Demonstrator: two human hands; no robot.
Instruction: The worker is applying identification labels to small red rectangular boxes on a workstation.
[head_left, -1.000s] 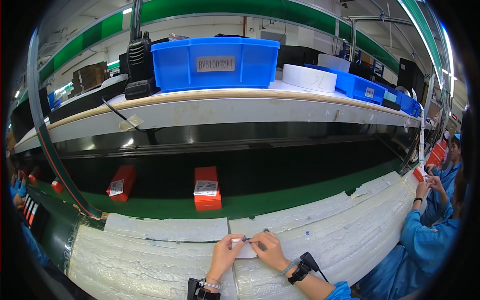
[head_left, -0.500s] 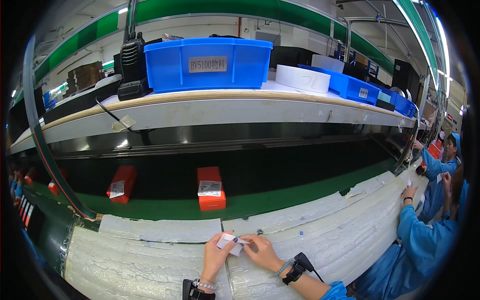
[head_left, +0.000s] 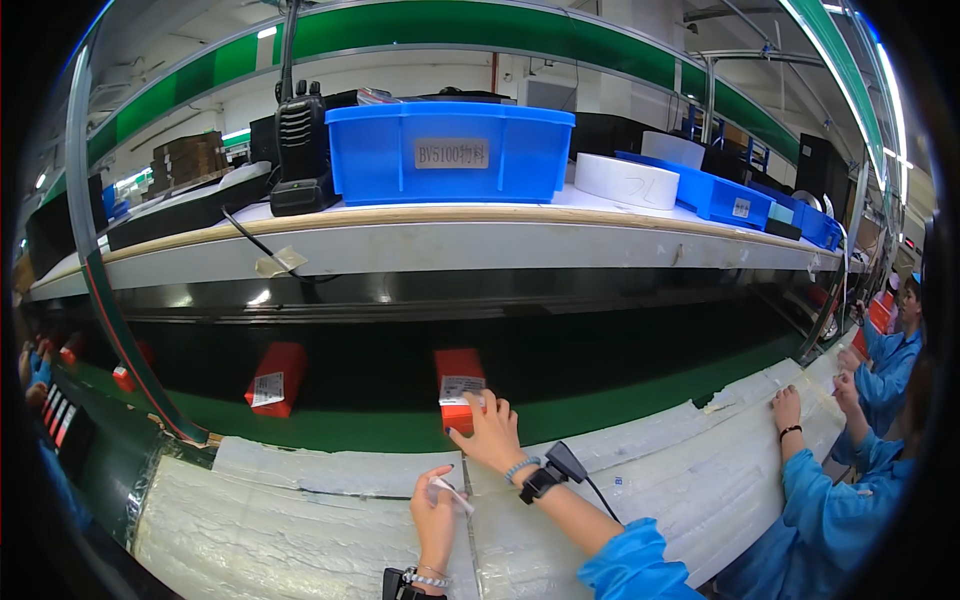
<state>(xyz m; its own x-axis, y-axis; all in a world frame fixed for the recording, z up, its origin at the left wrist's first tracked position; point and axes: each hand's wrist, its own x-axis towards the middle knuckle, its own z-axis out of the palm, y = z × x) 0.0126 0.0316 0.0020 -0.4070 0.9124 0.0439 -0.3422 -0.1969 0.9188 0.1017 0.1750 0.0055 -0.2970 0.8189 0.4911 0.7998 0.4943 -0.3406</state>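
Observation:
Between the thumb and fingers of my left hand (head_left: 433, 512) is a small piece of folded white paper (head_left: 450, 494), held above the near worktop. My right hand (head_left: 490, 435) reaches forward to a red box (head_left: 460, 370) lying on the green belt. Its fingers are spread over the near end of that box, at the lower edge of a white printed label (head_left: 463, 387). Whether they touch the box or hover just over it is hard to tell. A second red box (head_left: 276, 375) with a white label lies farther left on the belt.
The worktop (head_left: 330, 530) is covered in wrinkled clear film. Above the belt, a shelf carries a blue bin (head_left: 450, 180), a walkie-talkie (head_left: 303, 150) and a white roll (head_left: 627, 182). A metal post (head_left: 85, 220) stands left. Co-workers in blue sleeves (head_left: 825, 500) sit at right.
My right hand has let go of the white paper and moved forward to the red box. My left hand keeps the paper. The whole view has shifted slightly.

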